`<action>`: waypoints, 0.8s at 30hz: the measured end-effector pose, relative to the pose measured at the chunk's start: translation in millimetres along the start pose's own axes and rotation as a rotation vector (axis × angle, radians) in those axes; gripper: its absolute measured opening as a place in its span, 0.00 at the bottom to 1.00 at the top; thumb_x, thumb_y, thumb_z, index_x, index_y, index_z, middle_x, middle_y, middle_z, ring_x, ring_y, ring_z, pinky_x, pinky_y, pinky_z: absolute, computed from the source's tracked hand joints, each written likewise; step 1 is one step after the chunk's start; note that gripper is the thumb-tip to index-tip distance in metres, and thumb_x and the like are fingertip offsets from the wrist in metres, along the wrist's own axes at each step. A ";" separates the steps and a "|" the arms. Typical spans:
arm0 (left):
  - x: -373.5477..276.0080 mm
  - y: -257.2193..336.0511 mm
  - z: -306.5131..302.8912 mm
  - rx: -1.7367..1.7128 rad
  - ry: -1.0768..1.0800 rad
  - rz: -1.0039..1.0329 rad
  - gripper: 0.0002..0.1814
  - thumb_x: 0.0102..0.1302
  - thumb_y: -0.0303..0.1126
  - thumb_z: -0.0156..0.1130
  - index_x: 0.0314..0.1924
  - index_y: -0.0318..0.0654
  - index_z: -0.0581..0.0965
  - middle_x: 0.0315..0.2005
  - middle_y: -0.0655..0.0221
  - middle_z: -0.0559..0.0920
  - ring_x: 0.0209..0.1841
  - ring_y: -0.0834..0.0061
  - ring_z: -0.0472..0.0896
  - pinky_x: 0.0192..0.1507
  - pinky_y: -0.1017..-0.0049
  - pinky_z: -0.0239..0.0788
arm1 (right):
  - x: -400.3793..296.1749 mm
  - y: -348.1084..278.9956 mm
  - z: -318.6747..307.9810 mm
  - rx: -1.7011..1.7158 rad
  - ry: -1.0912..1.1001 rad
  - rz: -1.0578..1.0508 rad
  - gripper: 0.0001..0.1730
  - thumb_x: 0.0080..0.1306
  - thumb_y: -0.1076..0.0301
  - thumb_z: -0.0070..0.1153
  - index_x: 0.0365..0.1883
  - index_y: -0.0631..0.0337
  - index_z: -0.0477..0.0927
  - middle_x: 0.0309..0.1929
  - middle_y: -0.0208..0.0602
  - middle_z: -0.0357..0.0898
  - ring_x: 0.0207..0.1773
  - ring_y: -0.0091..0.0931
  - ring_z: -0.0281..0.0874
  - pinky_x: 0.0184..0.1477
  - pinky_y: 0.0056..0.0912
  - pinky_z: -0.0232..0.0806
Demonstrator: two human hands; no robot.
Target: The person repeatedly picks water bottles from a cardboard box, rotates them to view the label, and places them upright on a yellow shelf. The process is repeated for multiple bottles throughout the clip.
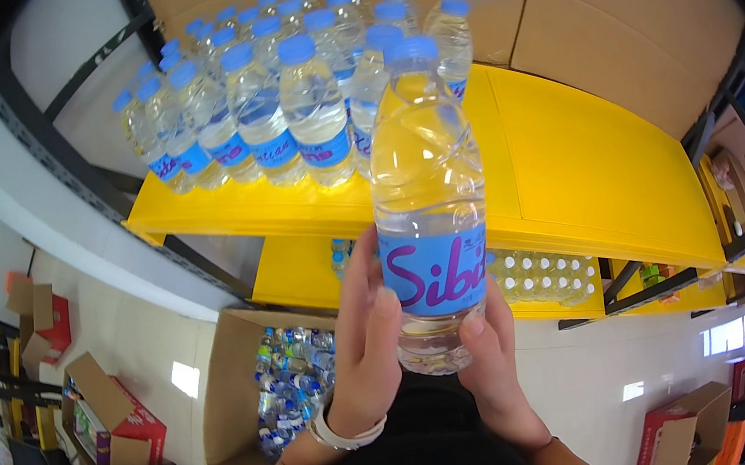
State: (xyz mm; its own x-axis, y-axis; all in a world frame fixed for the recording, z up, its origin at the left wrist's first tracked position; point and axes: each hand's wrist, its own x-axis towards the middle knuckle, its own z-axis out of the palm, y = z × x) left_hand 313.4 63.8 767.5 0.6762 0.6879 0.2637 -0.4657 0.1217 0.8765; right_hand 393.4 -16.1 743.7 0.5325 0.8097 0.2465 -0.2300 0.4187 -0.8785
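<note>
A clear plastic water bottle with a blue cap and a blue label stands upright between my two hands, in front of a yellow shelf. My left hand grips its left side, thumb on the lower front. On the right side, my right hand holds the lower part, its thumb near the base. Behind it, at the left end of the shelf, rows of similar blue-capped bottles stand close together. The held bottle hides part of these rows.
Below left is an open cardboard box full of loose bottles. White-capped bottles stand on a lower shelf. Cardboard panels back the shelf. Opened boxes lie on the floor at left, another at lower right.
</note>
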 end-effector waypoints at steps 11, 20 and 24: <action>-8.8 4.0 0.9 0.083 -0.050 -0.074 0.45 0.47 0.27 0.64 0.58 0.31 0.45 0.49 0.62 0.63 0.51 0.75 0.66 0.51 0.74 0.60 | -9.9 -1.1 6.5 -0.143 -0.017 -0.105 0.34 0.63 0.58 0.40 0.60 0.70 0.46 0.59 0.43 0.53 0.62 0.28 0.50 0.60 0.29 0.44; -9.7 0.4 -10.1 -0.061 -0.033 -0.183 0.43 0.44 0.30 0.67 0.56 0.36 0.51 0.47 0.66 0.66 0.51 0.76 0.66 0.52 0.74 0.58 | -3.4 4.3 0.3 0.016 -0.059 -0.032 0.30 0.67 0.58 0.32 0.59 0.72 0.48 0.60 0.42 0.52 0.62 0.28 0.49 0.60 0.30 0.43; -11.8 -3.9 -12.9 -0.169 -0.026 -0.212 0.42 0.45 0.31 0.66 0.57 0.36 0.52 0.47 0.66 0.66 0.51 0.76 0.65 0.53 0.74 0.56 | 0.1 8.5 -6.4 -0.054 -0.049 -0.048 0.31 0.66 0.57 0.32 0.59 0.72 0.48 0.60 0.43 0.53 0.62 0.29 0.50 0.60 0.30 0.45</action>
State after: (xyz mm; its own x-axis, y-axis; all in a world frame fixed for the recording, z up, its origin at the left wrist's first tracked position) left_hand 299.9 64.4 755.7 0.7821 0.6161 0.0936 -0.3995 0.3805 0.8340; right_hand 396.7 -15.1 733.7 0.5012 0.8088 0.3077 -0.1605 0.4363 -0.8854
